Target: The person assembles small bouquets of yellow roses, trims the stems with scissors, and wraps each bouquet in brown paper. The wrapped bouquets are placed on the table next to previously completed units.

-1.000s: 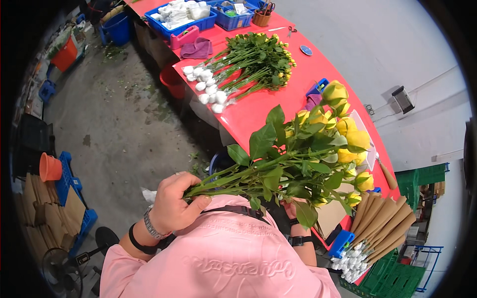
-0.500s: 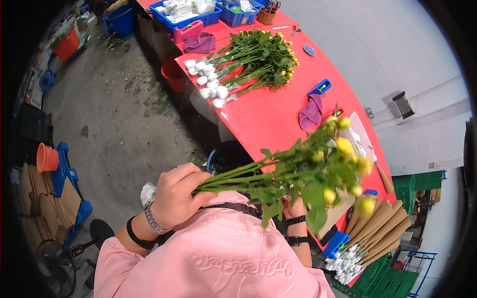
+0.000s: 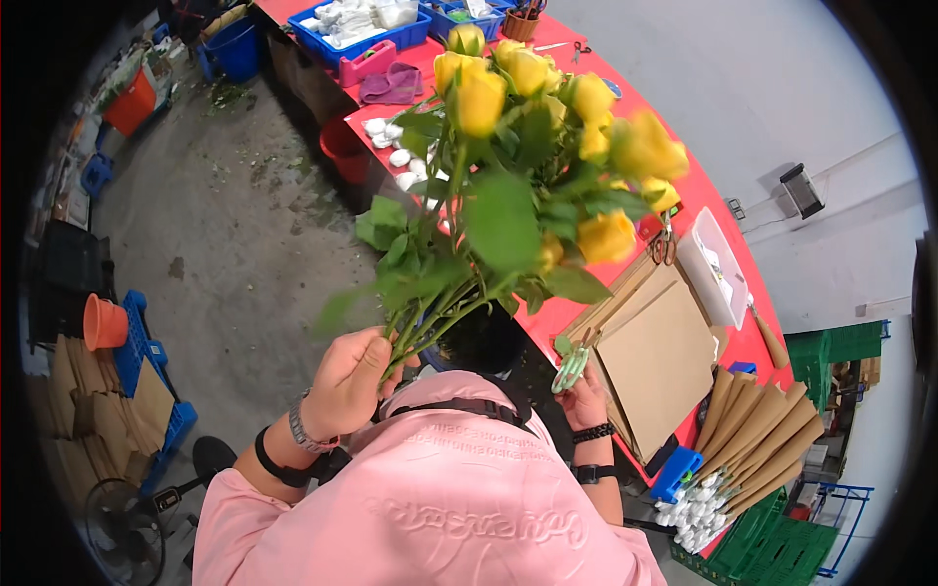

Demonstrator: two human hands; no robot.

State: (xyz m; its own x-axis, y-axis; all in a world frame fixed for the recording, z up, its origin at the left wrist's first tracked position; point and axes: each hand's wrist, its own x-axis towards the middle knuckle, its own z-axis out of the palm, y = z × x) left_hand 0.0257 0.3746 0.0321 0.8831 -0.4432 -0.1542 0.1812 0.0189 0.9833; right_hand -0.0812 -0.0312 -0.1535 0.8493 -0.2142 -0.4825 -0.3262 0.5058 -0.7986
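Note:
My left hand [image 3: 357,376] is closed round the lower stems of a bunch of yellow roses [image 3: 479,103], which rises upright-leaning over the bench, its leaves and some blooms blurred. My right hand [image 3: 586,396] grips green-handled scissors [image 3: 572,366] beside a stack of brown kraft sheets [image 3: 635,361] on the red bench [image 3: 738,259]. Stems with white wrapped ends [image 3: 401,156] lie on the bench, mostly hidden behind the roses. Under the bunch is a dark bucket [image 3: 474,347].
Blue trays [image 3: 357,24] stand at the far bench end. A white tray [image 3: 711,264], more scissors [image 3: 662,249] and kraft-wrapped bundles [image 3: 752,439] are at the right. Concrete floor [image 3: 225,225] on the left holds a blue pallet [image 3: 137,342] and a fan [image 3: 122,532].
My left hand has swung the roses from lying toward the right to pointing up and away. The scissors in my right hand and the kraft sheets have come into clear view.

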